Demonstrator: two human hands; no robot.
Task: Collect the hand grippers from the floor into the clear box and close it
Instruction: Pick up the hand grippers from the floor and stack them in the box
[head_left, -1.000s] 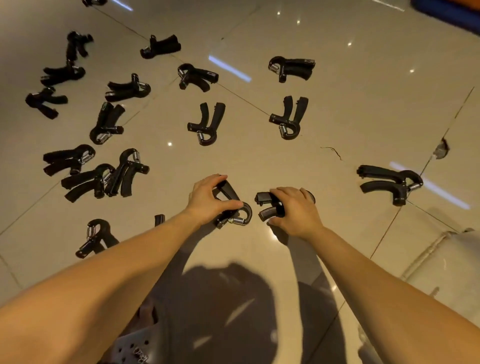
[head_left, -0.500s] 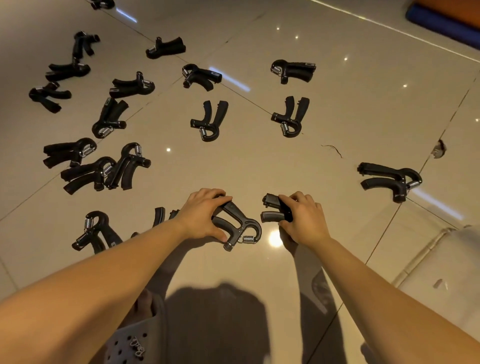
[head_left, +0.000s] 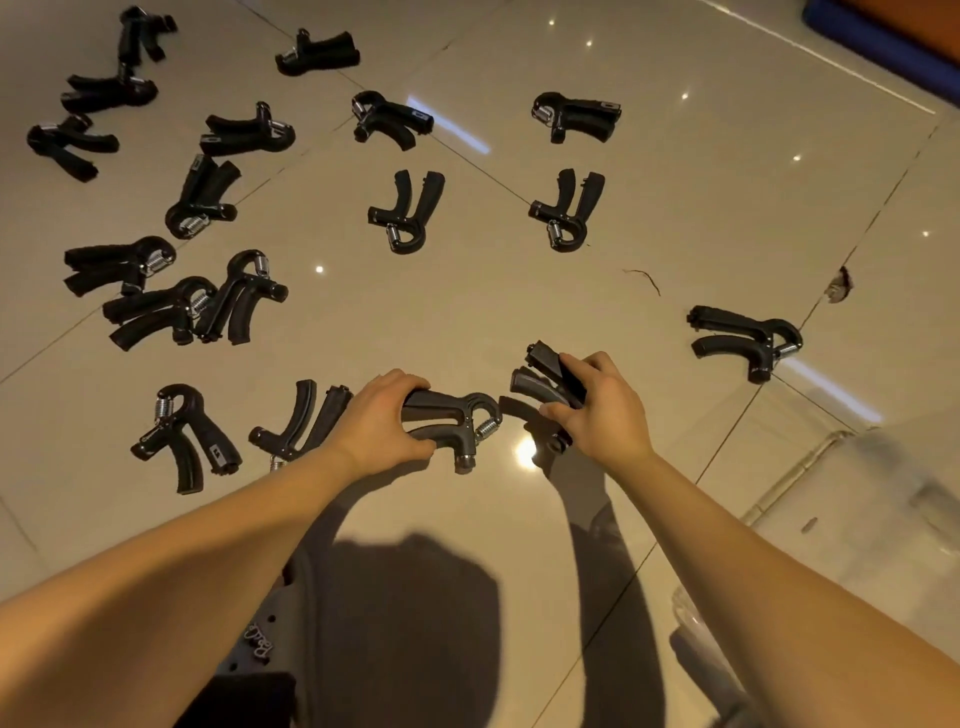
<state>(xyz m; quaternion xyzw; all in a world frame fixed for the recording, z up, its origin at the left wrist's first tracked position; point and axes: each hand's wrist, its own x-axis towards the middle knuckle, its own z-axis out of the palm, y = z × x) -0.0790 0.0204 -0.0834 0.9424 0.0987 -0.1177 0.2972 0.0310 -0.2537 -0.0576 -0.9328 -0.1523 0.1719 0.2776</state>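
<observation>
While your left hand (head_left: 382, 418) squeezes 1 hand gripper (head_left: 453, 418) by its handles, your right hand (head_left: 597, 410) is clamped around another gripper (head_left: 545, 371) just beside it (both look off the tile floor (head_left: 519, 306)). Clear box (head_left: 857, 499) sits at your right.

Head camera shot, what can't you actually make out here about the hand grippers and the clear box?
- Clear box: cut off by the right edge and blurred; contents and lid unreadable.
- Hand gripper in the right hand: the fingers cover its head; only the handles show.
- Gripper beside the left hand: the wrist hides its spring end.
- Far-left grippers: too small for detail.
</observation>
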